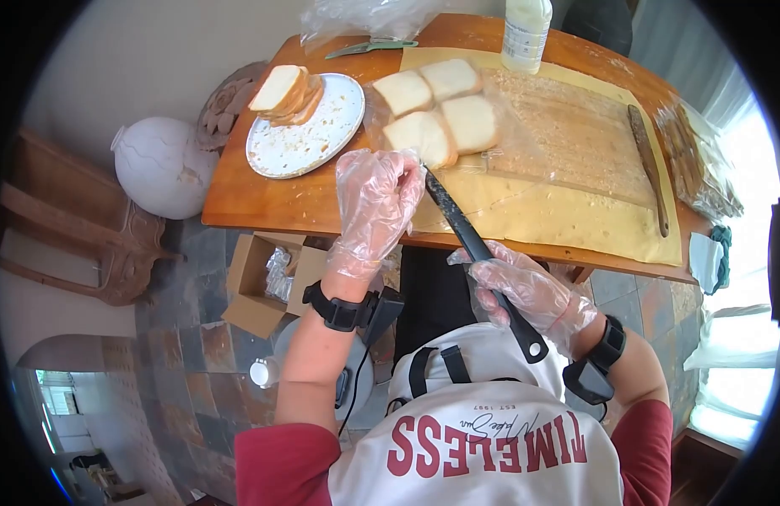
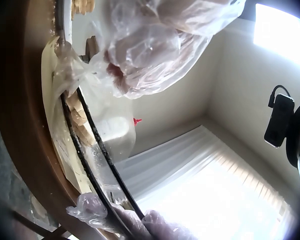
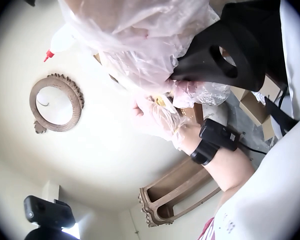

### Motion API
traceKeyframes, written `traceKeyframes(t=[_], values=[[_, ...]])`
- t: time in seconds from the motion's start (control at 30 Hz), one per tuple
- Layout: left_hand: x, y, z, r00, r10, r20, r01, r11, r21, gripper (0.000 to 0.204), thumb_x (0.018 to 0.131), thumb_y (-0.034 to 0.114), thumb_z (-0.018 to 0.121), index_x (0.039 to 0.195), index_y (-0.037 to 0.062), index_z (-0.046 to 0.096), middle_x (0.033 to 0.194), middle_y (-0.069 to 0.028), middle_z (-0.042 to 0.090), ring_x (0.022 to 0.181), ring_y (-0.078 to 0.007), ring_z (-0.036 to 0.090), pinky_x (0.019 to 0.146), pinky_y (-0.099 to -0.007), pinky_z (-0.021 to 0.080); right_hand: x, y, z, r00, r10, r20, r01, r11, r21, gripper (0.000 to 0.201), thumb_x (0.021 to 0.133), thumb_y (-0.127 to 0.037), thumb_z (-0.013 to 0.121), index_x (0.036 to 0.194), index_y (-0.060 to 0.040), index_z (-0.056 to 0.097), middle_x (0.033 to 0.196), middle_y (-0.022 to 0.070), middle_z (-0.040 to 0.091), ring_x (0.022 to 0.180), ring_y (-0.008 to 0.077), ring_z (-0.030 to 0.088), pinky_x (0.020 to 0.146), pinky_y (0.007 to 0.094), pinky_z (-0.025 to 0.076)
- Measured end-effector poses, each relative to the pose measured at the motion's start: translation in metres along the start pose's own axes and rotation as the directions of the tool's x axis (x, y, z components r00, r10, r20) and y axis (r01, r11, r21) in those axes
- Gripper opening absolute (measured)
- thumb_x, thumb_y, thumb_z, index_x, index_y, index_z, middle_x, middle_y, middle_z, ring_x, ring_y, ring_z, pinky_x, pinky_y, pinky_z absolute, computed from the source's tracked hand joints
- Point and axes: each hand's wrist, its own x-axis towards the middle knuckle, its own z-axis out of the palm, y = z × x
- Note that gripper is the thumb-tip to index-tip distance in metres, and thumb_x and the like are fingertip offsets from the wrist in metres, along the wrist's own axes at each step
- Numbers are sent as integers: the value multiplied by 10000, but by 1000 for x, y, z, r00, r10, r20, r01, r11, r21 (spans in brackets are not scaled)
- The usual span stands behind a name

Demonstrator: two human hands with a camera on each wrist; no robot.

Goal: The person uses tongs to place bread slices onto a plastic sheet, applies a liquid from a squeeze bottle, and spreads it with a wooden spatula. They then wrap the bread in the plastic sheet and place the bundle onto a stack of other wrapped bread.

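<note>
My left hand (image 1: 377,198), in a clear plastic glove, is raised at the table's front edge with its fingers curled. I cannot tell whether it holds anything. Close by its fingertips is the far end of long black tongs (image 1: 457,219), speckled with pale crumbs. My gloved right hand (image 1: 525,287) grips these tongs near the middle, their holed end pointing back to my body. In the left wrist view the two arms of the tongs (image 2: 110,170) run nearly parallel, with loose clear film at their far end. Several white bread slices (image 1: 423,135) lie beyond the left hand on clear film.
A white plate (image 1: 343,110) holds stacked bread slices (image 1: 284,91) and crumbs. Yellow paper (image 1: 533,219) lies under a wooden board (image 1: 575,139), with a brown-handled knife (image 1: 647,160) at its right. A bottle (image 1: 526,34) and a green-handled knife (image 1: 377,47) are at the back.
</note>
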Motion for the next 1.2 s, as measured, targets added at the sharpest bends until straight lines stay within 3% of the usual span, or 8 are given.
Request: traceKeyframes(t=[0.17, 0.3, 0.5, 0.63, 0.77, 0.93, 1.07, 1.2], values=[[-3, -2, 6, 998, 48, -37, -49, 999, -14, 110, 725, 50, 704, 737, 101, 607, 621, -47, 578, 611, -264, 544, 712, -394, 398, 11, -2, 10, 997, 39, 71, -49, 988, 143, 386, 928, -325, 601, 1196, -85, 461, 667, -3, 508, 490, 74, 471, 476, 196, 374], [-3, -3, 3, 1000, 9, -11, -9, 1000, -10, 101, 727, 52, 707, 756, 102, 624, 617, -43, 576, 610, -257, 545, 724, -390, 399, 10, -4, 9, 994, 36, 104, -58, 976, 212, 335, 942, -299, 587, 1178, -92, 469, 671, 1, 508, 485, 70, 466, 461, 190, 362], [-4, -7, 1, 999, -15, -47, 13, 999, -35, 98, 730, 50, 703, 797, 100, 651, 613, -41, 574, 606, -249, 543, 722, -385, 400, -7, -10, 12, 986, 104, 130, -126, 976, 175, 342, 952, -318, 566, 1196, -93, 483, 627, -17, 488, 463, 62, 433, 450, 189, 351], [-7, -7, -4, 998, -56, -34, 54, 997, -51, 89, 732, 55, 703, 792, 94, 651, 617, -45, 578, 605, -247, 543, 717, -383, 402, -18, -7, 11, 984, 119, 134, -137, 981, 137, 458, 976, -290, 511, 1352, -40, 430, 633, -30, 452, 465, 52, 392, 433, 190, 339], [-11, -5, -11, 994, -98, 46, 99, 995, -23, 78, 761, 42, 696, 832, 60, 668, 728, -63, 640, 671, -217, 577, 748, -348, 433, -19, -5, 12, 994, 70, 80, -79, 990, 120, 427, 965, -301, 531, 1299, -45, 457, 635, -19, 471, 469, 58, 422, 439, 192, 356], [-12, 0, -13, 994, -81, 76, 83, 996, -15, 90, 757, 49, 702, 843, 59, 677, 756, -75, 657, 698, -216, 581, 759, -351, 442, -8, 3, 0, 1000, -13, 21, 11, 996, 92, 423, 941, -339, 576, 1230, -47, 477, 655, -1, 507, 479, 66, 474, 457, 192, 383], [-13, -1, -9, 993, -104, 64, 108, 992, -69, 96, 756, 47, 704, 847, 54, 678, 755, -77, 657, 707, -211, 586, 758, -352, 448, -14, 4, -2, 997, 52, 59, -53, 998, 15, 466, 925, -347, 598, 1242, -30, 471, 678, 10, 494, 488, 73, 475, 457, 204, 398], [-13, -4, -7, 993, -112, 40, 115, 989, -88, 93, 747, 45, 706, 830, 60, 667, 712, -62, 638, 669, -216, 581, 744, -356, 440, -35, -8, 1, 991, 88, -102, -89, 996, -5, 451, 918, -307, 589, 1240, -14, 468, 673, 19, 486, 488, 90, 477, 456, 212, 407]])
